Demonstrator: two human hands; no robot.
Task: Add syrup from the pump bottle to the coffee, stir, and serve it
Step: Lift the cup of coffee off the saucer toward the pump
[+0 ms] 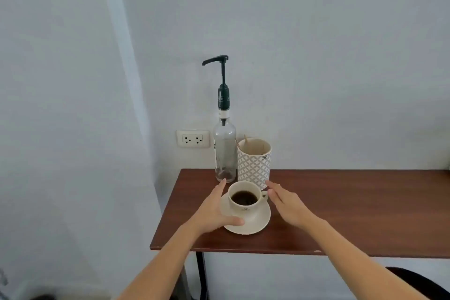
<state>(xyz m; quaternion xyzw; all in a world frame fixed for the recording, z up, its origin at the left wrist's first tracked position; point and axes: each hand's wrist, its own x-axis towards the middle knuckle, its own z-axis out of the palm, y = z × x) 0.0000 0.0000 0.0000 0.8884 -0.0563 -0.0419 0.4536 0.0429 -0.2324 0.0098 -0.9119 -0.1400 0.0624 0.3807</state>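
Left hand open, thumb on saucer; right hand open beside coffee cup

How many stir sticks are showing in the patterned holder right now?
2. The first stick rises above the back-left rim of the patterned holder; the second stick leans out past its left side, toward the pump bottle. More may be hidden inside.

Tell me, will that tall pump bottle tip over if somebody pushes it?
Probably fairly easily: the pump bottle is tall and narrow, with its pump head raised high on a thin stem. It looks nearly empty, so likely light. It seems to be clear glass, so a fall could break it.
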